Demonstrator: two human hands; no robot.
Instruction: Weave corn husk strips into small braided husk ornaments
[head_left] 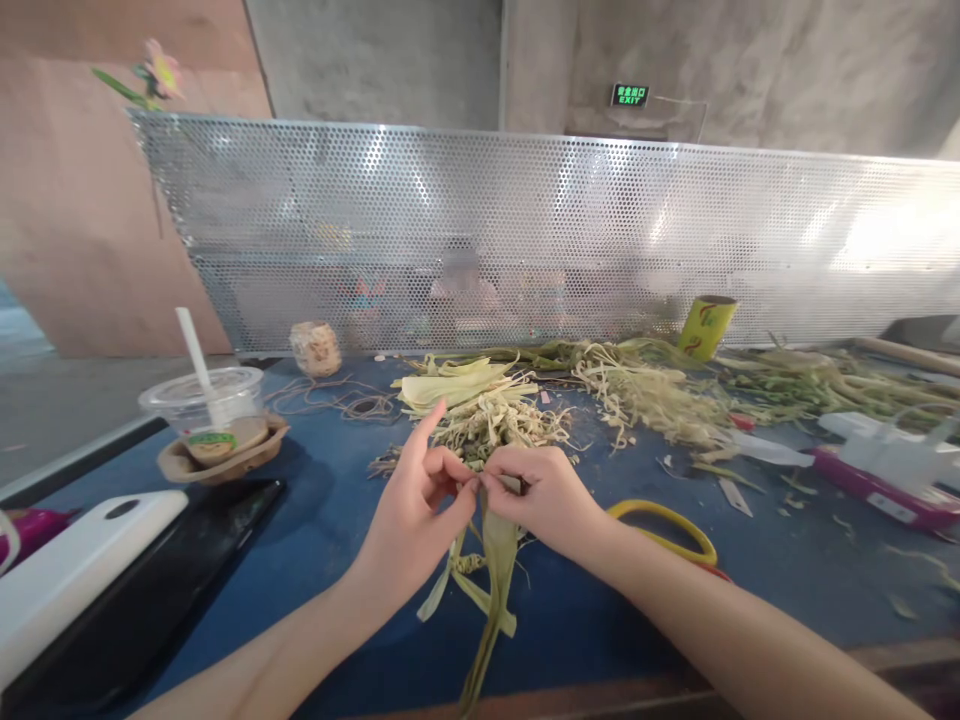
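Thumb and fingertips of my left hand (416,485) are pinched together, with its index finger pointing up. My right hand (540,490) pinches right beside it, the fingertips meeting. Between them they grip the top of a pale green corn husk strip (499,555), whose long end hangs down to the table's front edge. Narrower husk strips (461,580), one of them knotted or braided, dangle to its left. Just beyond my fingers lies a heap of curled, shredded husk (499,418). Flat, wide husk pieces (454,385) rest behind that. The exact pinch point is hidden by my fingers.
Yellow-handled scissors (667,525) lie right of my right forearm. To the left stand a lidded plastic cup (217,415) in a cardboard holder, a black tablet (150,600) and a white device (90,580). At right are more husk piles (652,390), a yellow can (707,327) and a power strip (885,485).
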